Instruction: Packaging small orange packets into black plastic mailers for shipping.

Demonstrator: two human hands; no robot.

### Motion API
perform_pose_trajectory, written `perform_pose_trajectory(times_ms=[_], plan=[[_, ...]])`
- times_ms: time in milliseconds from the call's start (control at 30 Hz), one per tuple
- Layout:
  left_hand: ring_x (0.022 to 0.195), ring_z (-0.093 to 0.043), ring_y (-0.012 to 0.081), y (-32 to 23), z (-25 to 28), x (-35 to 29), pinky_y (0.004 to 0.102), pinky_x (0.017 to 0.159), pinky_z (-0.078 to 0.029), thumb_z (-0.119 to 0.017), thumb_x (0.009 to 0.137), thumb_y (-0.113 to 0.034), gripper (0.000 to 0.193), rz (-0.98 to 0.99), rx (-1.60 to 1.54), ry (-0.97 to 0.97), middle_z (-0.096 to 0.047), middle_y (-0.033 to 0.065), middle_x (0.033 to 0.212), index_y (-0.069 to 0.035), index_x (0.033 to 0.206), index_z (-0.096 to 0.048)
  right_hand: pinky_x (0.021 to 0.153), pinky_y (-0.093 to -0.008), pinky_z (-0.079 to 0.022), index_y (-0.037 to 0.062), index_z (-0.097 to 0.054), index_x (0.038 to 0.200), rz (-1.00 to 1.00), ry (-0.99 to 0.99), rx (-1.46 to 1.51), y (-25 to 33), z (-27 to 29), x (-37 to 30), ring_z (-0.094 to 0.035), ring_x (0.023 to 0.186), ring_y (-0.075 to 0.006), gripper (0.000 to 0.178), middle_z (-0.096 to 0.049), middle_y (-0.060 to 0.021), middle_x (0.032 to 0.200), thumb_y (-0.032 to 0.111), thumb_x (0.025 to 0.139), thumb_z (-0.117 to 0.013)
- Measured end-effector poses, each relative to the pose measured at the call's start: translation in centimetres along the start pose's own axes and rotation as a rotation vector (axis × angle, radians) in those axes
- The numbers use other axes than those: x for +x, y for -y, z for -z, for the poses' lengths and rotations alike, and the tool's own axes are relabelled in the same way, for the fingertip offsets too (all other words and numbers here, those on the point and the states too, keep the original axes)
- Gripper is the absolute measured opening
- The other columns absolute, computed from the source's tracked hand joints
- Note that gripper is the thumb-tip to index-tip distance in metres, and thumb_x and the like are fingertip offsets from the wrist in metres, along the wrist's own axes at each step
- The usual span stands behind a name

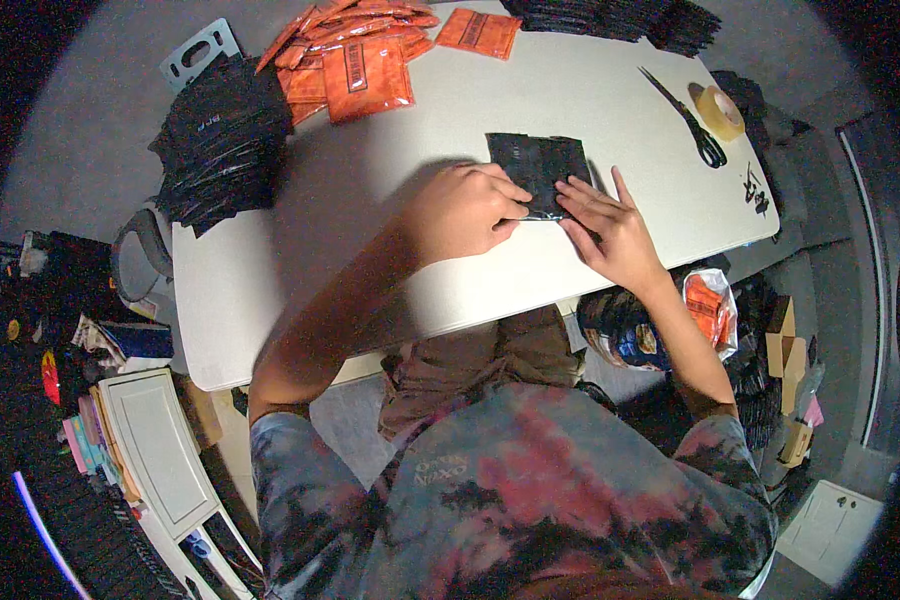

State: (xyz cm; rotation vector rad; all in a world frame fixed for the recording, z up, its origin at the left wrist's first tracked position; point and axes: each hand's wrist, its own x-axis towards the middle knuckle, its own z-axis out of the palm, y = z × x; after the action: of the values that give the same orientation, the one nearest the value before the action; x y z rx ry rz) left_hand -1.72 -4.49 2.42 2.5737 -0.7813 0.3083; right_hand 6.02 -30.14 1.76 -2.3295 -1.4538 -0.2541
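Evidently the work is partway through a single piece: a black pouch (538, 160) lies flat on the desk (370, 190), near its front edge, with both hands on it. Its near edge, where something glossy shows, looks to be the part being handled, so I judge this piece unfinished. A black stack (220, 140) sits at the left end, and more black packets (610, 18) line the far edge; which of these are done and which are waiting, I cannot tell. An orange heap (355, 60) and a lone orange packet (477, 33) also lie at the far side. The scissors (685, 120) and tape roll (719, 112) lie to the right, out of either hand.

As for pose, the left forearm reaches up and inward, wrist bent, and the left hand (468, 212) curls over the pouch's near left corner; its grip is closed, thumb and fingertips seeming to pinch that edge. The right hand (615, 230) comes in from the right with fingers fanned and thumb apart, its grip loose and unclosed, fingertips resting on the pouch's right part as though steadying it.
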Motion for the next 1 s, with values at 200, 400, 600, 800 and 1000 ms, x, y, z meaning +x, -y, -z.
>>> perform_pose_trajectory(times_ms=[200, 400, 600, 800, 1000], plan=[[0.094, -0.069, 0.0255, -1.2, 1.4, 0.6, 0.0373, 0.087, -0.055, -0.070, 0.080, -0.012, 0.011, -0.063, -0.055, -0.300, -0.074, 0.0089, 0.104, -0.004, 0.089, -0.073, 0.121, -0.0590, -0.018, 0.0036, -0.074, 0.101, 0.067, -0.119, -0.004, 0.9, 3.1, 1.7, -0.070, 0.107, -0.0227, 0.017, -0.075, -0.0066, 0.107, 0.015, 0.091, -0.065], [0.079, -0.067, 0.0224, -2.8, 4.0, 1.2, 0.0312, 0.075, -0.053, -0.065, 0.092, -0.010, 0.013, 0.214, -0.251, -0.547, -0.067, 0.0107, 0.086, -0.003, 0.100, -0.073, 0.065, -0.0354, -0.052, 0.0008, -0.074, 0.094, -0.067, -0.420, 0.239, 1.7, 5.9, 4.7, -0.066, 0.065, -0.0242, 0.016, -0.072, -0.0152, 0.080, 0.015, 0.093, -0.066], [0.104, -0.068, 0.0326, 2.1, 0.3, 0.3, 0.0431, 0.091, -0.053, -0.058, 0.097, -0.017, 0.029, 0.341, 0.167, -0.335, -0.070, 0.0189, 0.112, -0.004, 0.120, -0.068, 0.080, -0.0458, -0.054, 0.0029, -0.071, 0.108, -0.133, -0.120, -0.090, -0.9, 1.7, 5.3, -0.068, 0.087, -0.0388, 0.026, -0.070, -0.0252, 0.099, 0.024, 0.097, -0.060], [0.144, -0.033, 0.0399, -1.1, -2.3, 0.3, 0.0514, 0.117, -0.030, -0.051, 0.099, -0.016, 0.053, 0.185, 0.170, -0.063, -0.038, 0.0258, 0.152, 0.010, 0.144, -0.038, 0.116, -0.0512, -0.031, -0.0071, -0.036, 0.146, -0.106, 0.024, 0.041, 4.0, -1.7, 3.6, -0.036, 0.139, -0.0472, 0.069, -0.039, -0.0276, 0.150, 0.039, 0.098, -0.054], [0.149, -0.026, 0.0356, -1.2, -3.7, -0.4, 0.0664, 0.113, -0.026, -0.047, 0.101, -0.025, 0.059, 0.316, 0.277, 0.036, -0.027, 0.0181, 0.161, 0.003, 0.150, -0.031, 0.119, -0.0542, -0.024, -0.0076, -0.033, 0.148, -0.085, 0.092, -0.067, 3.5, -3.0, 2.8, -0.029, 0.145, -0.0440, 0.079, -0.033, -0.0265, 0.155, 0.050, 0.097, -0.050]])
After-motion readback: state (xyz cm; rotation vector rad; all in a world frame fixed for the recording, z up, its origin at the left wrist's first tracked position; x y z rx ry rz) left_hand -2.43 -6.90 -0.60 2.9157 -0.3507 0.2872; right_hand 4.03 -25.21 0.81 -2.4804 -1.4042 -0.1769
